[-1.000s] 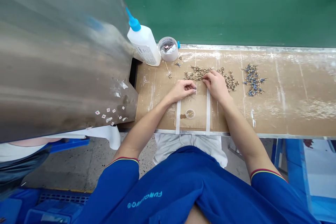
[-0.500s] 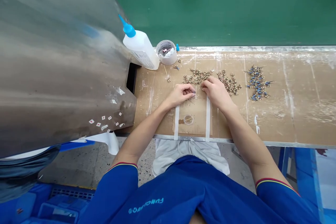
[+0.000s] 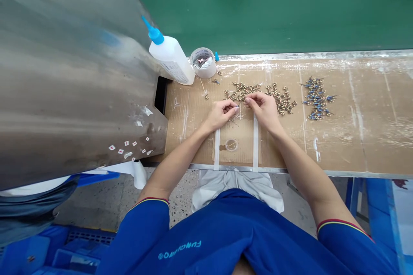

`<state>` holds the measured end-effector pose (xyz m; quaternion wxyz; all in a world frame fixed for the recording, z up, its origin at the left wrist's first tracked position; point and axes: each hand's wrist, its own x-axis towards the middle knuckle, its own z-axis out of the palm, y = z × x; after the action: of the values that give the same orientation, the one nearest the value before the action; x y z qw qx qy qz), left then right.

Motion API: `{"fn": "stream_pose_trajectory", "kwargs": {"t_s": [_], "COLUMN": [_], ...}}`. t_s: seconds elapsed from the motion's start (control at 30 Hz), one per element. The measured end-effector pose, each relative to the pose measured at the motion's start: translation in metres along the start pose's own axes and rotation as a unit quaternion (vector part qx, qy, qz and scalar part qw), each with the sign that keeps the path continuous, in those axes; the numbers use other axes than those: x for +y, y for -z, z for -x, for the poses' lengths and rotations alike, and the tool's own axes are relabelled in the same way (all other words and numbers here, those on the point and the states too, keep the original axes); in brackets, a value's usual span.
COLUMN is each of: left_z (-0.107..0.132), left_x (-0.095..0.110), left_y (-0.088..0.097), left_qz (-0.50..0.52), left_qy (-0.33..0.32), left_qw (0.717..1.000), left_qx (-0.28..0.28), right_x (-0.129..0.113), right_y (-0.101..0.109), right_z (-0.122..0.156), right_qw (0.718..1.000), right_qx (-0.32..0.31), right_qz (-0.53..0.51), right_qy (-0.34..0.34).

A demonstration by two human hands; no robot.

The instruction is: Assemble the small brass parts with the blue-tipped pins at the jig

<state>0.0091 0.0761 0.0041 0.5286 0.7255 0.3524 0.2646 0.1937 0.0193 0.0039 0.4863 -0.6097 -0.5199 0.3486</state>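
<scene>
My left hand (image 3: pixel 221 114) is closed in a pinch, a tiny bluish piece showing at its fingertips; its kind is too small to tell. Close by on the right, my right hand (image 3: pixel 263 108) also pinches, and whatever sits between its thumb and finger cannot be made out. Just beyond both hands lies a pile of small brass-coloured hook-like metal parts (image 3: pixel 242 91), with more of these metal parts (image 3: pixel 281 101) beside my right hand. Farther right is a heap of similar parts with blue pieces on them (image 3: pixel 318 99). A small round clear dish (image 3: pixel 231 145) rests on the cardboard nearer my body.
A white bottle with a blue nozzle (image 3: pixel 174 60) and a tape roll (image 3: pixel 206 71) holding scraps stand at the back left. A thin stick (image 3: pixel 202 86) lies near them. Metal casing (image 3: pixel 80 73) borders the left; a green surface (image 3: pixel 274 8) runs behind the cardboard-covered bench (image 3: pixel 355 137).
My right hand has drawn back from the metal parts and moved slightly left, closer to my left hand. My left hand stays nearly in place, with the bluish piece now showing at its fingertips.
</scene>
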Motion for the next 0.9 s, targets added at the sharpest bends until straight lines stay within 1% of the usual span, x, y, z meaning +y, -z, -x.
{"fn": "stream_pose_trajectory", "kwargs": {"t_s": [0.07,0.17,0.27,0.43,0.63,0.9], "left_z": [0.000,0.000,0.000,0.000,-0.001,-0.001], "left_x": [0.001,0.001,0.001,-0.001,-0.004,-0.007], "left_y": [0.000,0.001,0.002,0.001,0.001,0.002], "left_qz": [-0.020,-0.061,-0.089,-0.070,-0.064,-0.107], "left_qy": [-0.006,-0.019,-0.021,-0.017,-0.020,-0.040], "left_qw": [1.000,0.997,0.995,0.997,0.997,0.993], "left_qx": [0.015,0.032,0.034,0.035,0.022,0.000], "right_x": [0.004,0.009,0.012,0.010,0.007,0.005], "right_y": [-0.008,-0.018,-0.022,-0.022,-0.018,-0.012], "right_z": [0.001,0.003,0.004,0.004,0.005,0.005], "right_qw": [0.997,0.994,0.995,0.997,0.999,0.998], "right_qx": [-0.002,-0.007,-0.002,-0.002,-0.021,-0.064], "right_qz": [-0.066,-0.099,-0.087,-0.066,-0.037,0.008], "right_qy": [-0.032,-0.051,-0.049,-0.043,-0.031,-0.006]}}
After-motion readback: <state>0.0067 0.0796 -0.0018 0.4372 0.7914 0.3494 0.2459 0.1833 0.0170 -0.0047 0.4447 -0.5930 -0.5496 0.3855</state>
